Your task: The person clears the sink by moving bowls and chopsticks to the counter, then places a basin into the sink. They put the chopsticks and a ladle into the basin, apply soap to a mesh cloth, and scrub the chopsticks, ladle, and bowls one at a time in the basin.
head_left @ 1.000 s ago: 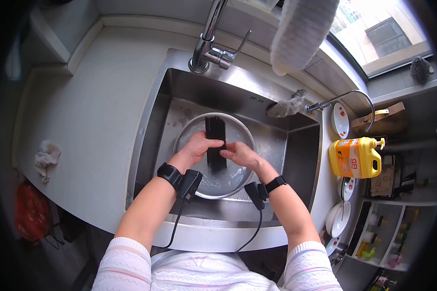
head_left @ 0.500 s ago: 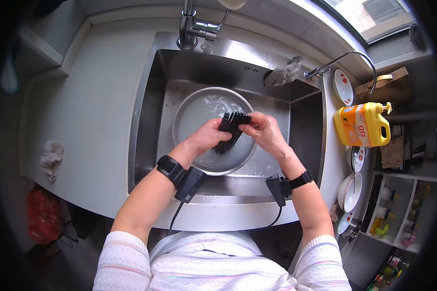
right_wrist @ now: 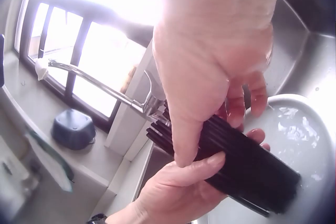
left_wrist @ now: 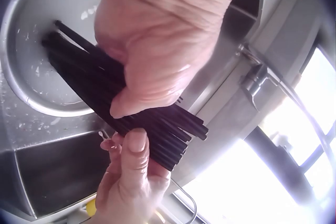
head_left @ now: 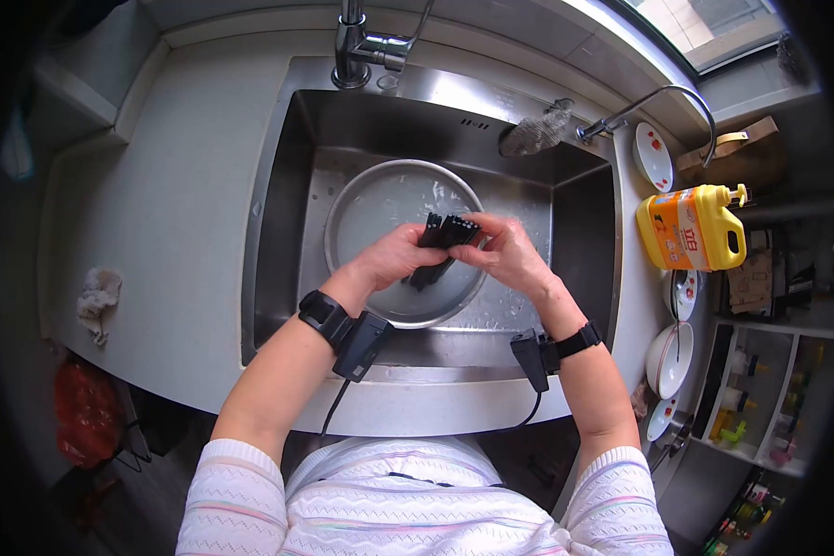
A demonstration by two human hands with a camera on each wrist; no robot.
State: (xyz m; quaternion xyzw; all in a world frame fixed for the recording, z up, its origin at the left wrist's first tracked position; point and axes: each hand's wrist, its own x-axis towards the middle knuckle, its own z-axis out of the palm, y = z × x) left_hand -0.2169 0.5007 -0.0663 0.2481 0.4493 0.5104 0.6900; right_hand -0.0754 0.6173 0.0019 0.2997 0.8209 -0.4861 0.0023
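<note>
Both hands hold a bundle of thin black sticks (head_left: 431, 271) above a round metal basin of cloudy water (head_left: 361, 199). My left hand (head_left: 391, 257) wraps round the bundle's middle, thumb across the top in the left wrist view. My right hand (head_left: 512, 254) pinches the bundle near its upper end with thumb and fingers. In the right wrist view the sticks (right_wrist: 247, 166) lie close together, their far end over the basin (right_wrist: 315, 134). A few sticks (left_wrist: 186, 121) stand slightly apart from the others in the left wrist view.
The basin stands in a steel sink (head_left: 584, 250) with a tap (head_left: 350, 46) behind. On the right are a yellow bottle (head_left: 690, 227), bowls (head_left: 669, 361) and a thin curved tap (head_left: 704, 111). A cloth (head_left: 98, 301) lies on the left counter.
Since a second ago the bundle has tilted from upright in the head view, and my right hand has moved to its upper end. The sticks have parted into two groups at the top.
</note>
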